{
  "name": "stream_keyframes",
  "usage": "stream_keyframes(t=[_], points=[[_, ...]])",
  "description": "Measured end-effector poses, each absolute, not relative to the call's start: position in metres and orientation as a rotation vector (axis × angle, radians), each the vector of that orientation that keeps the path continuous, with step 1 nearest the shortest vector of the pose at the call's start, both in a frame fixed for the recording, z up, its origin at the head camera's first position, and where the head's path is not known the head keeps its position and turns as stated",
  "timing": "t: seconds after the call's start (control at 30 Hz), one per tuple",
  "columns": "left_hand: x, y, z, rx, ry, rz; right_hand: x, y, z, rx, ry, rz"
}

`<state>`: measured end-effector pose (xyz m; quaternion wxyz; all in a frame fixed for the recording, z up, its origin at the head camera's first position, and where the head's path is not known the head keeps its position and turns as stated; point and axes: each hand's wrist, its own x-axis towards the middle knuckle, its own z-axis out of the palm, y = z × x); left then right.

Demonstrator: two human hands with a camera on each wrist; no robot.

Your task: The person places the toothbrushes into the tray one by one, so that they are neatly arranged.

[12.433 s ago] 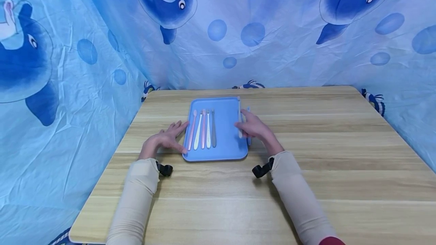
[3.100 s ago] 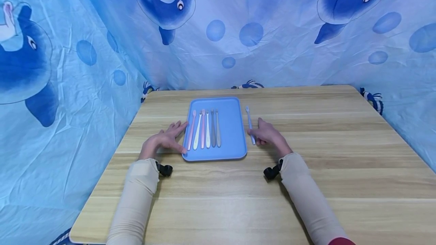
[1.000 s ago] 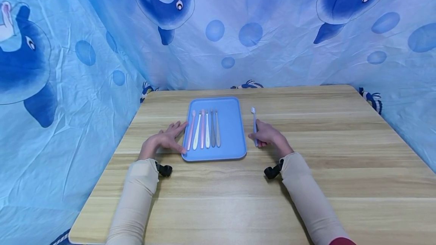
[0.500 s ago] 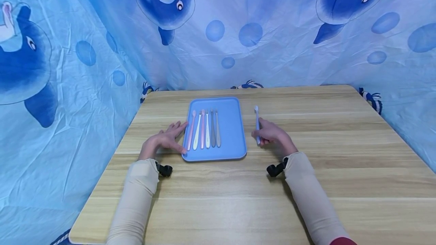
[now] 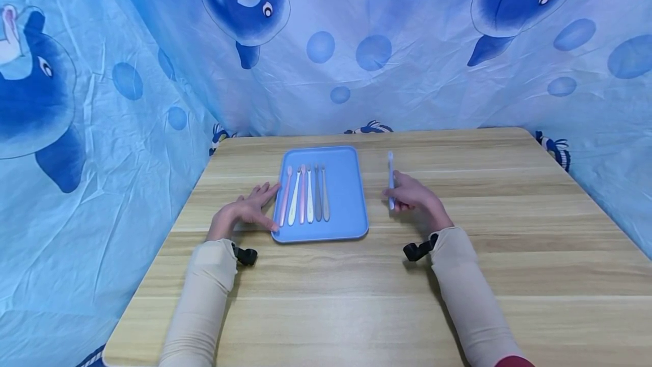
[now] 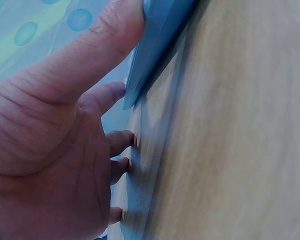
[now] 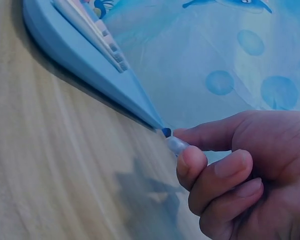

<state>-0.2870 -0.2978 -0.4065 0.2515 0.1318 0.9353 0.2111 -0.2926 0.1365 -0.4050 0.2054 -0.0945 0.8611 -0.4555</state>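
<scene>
A blue toothbrush (image 5: 391,166) is pinched between the thumb and fingers of my right hand (image 5: 416,194), its head pointing to the table's far side. The right wrist view has its handle end (image 7: 177,145) at my fingertips, above a shadow on the wood. Left of it lies a blue tray (image 5: 347,194). My left hand (image 5: 243,209) is spread at the tray's left side, thumb and index finger touching the rim. Inside the tray several toothbrushes lie side by side: pink (image 5: 286,197), white (image 5: 294,200), and two grey ones at the right of the row (image 5: 326,200).
The wood-grain table (image 5: 326,310) extends forward and to the right of the tray. A blue curtain with dolphin prints (image 5: 438,84) hangs behind and to the left of it. Each wrist wears a small black camera (image 5: 419,251).
A grey toothbrush went into the tray's row earlier. The right hand has since gripped the blue toothbrush beside the tray and lifted it rightward and away. The left hand stays put.
</scene>
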Motion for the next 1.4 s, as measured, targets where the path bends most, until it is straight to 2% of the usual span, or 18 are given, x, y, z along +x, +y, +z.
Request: stream_keyframes(t=[0.63,1.4], points=[[-0.287,-0.299,-0.407,0.355,2.542,0.582,-0.288,0.138,-0.388,-0.180,2.361,-1.332],[-0.287,-0.299,-0.407,0.362,2.544,0.578,-0.282,0.116,-0.379,-0.254,2.342,-1.394]])
